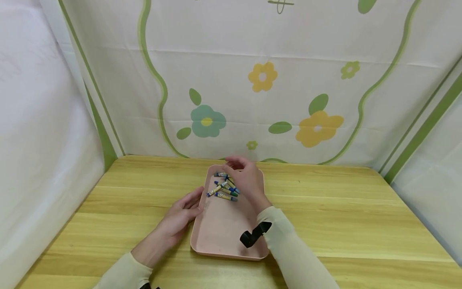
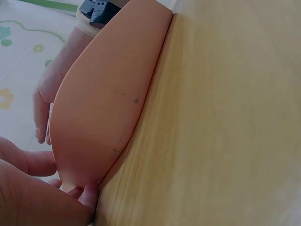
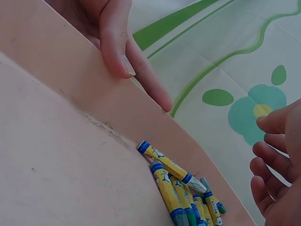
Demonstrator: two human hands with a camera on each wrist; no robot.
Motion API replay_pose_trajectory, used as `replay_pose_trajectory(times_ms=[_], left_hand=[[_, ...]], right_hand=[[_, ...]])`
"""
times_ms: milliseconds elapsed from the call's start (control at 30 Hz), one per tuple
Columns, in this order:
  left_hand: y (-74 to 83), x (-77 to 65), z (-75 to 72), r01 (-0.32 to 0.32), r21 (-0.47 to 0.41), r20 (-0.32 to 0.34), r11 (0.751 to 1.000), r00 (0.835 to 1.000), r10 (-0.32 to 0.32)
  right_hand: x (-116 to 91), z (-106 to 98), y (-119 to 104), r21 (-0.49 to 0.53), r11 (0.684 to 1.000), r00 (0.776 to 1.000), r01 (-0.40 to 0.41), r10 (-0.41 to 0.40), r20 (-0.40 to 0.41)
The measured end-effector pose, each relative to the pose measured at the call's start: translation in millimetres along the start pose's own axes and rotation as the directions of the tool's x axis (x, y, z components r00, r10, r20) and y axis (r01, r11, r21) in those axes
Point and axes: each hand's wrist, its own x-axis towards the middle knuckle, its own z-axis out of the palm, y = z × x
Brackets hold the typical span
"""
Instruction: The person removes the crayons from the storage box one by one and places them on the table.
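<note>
A pink rectangular tray lies lengthwise in front of me. Several crayons in yellow and blue wrappers lie in a loose heap toward its far left; the right wrist view shows these crayons against the side wall. My left hand grips the tray's left side, with the thumb at the rim and fingers along the outer wall. Over the tray's far end, beside the heap, hangs my right hand. Its fingers are loosely bent, and nothing shows between them.
The tray stands on a wooden table. A white curtain printed with flowers hangs behind the table's far edge, and white fabric closes off the left side. Black wrist cameras sit on the sleeves.
</note>
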Motion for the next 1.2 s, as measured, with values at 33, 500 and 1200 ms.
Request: replay_pose_trajectory(times_ms=[33,500,1200], left_hand=[[0.0,-0.2,-0.2,-0.001,0.000,0.001,1.000,1.000,0.001],[-1.2,-0.9,-1.7,-0.002,0.003,0.024,1.000,1.000,0.002],[-0.4,0.4,-3.4,0.010,0.035,0.023,0.999,1.000,-0.010]], right_hand=[[0,1,0,-0.004,1.000,1.000,0.001,-0.001,0.001],[5,14,1,0.151,0.987,0.994,0.057,-0.071,0.088],[7,16,7,0.029,0.999,0.966,0.033,-0.039,0.254]])
